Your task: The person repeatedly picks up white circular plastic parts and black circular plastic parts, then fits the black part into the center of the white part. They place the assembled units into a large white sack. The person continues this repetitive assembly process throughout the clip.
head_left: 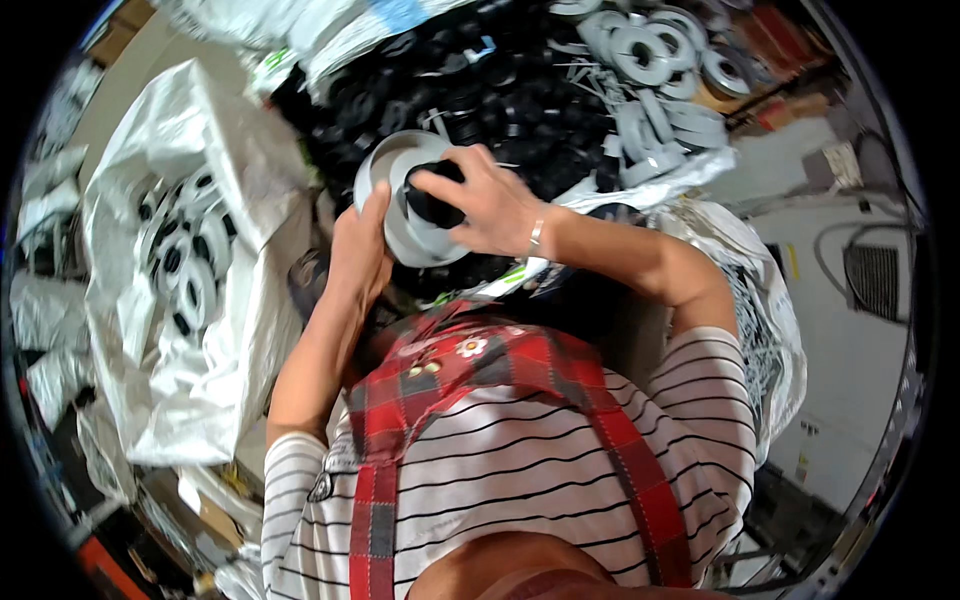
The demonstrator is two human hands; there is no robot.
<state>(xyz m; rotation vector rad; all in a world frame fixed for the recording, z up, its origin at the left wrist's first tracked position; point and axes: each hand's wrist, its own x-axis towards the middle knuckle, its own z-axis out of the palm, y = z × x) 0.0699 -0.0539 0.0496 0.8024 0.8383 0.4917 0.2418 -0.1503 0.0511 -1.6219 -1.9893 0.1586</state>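
Observation:
My left hand (360, 255) grips the left rim of a grey plastic ring-shaped disc (400, 170), held up in front of my chest. My right hand (485, 200) presses a small black round part (435, 205) into the centre of that disc, fingers wrapped over it. A bracelet sits on my right wrist. The lower part of the disc is hidden by my hands.
A heap of black round parts (500, 90) lies just beyond my hands, with grey rings (650, 60) piled at the upper right. A large white woven sack (190, 260) on my left holds assembled grey-and-black discs. Another white sack (760, 300) is at my right.

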